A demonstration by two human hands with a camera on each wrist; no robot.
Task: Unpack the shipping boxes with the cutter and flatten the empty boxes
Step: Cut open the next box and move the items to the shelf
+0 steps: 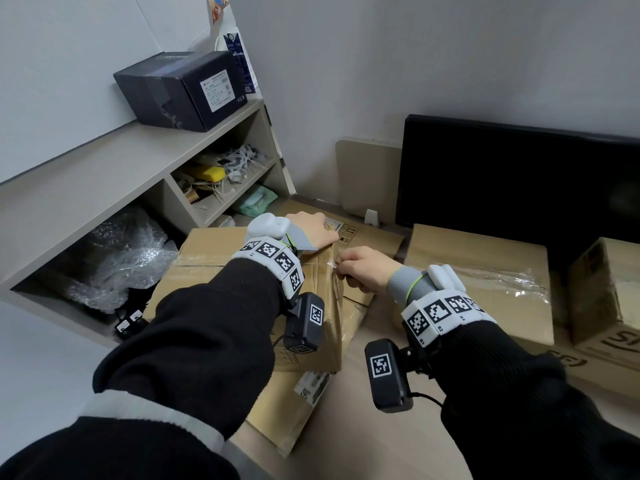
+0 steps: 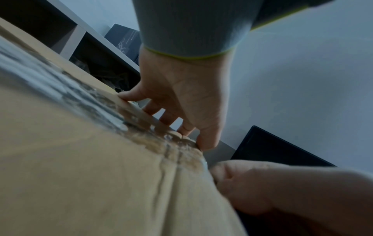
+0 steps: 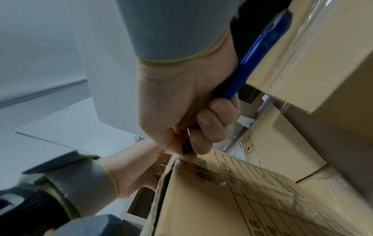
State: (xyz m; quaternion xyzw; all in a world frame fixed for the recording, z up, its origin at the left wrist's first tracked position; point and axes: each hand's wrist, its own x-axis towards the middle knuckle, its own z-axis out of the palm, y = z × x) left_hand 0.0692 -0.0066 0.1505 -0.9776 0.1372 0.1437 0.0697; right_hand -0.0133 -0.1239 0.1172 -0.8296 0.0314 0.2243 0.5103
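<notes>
A cardboard box [image 1: 249, 292] stood near the desk's [image 1: 381, 438] left edge, beside the shelf [image 1: 114, 157]. The left hand [image 1: 313, 230] lay across its far top edge, fingers straight and pressing down. The right hand [image 1: 363, 268] was curled tight round a blue cutter [image 3: 256, 52], its front end at the box's taped top corner. More boxes [image 1: 485, 271] sat toward the desk's right edge.
</notes>
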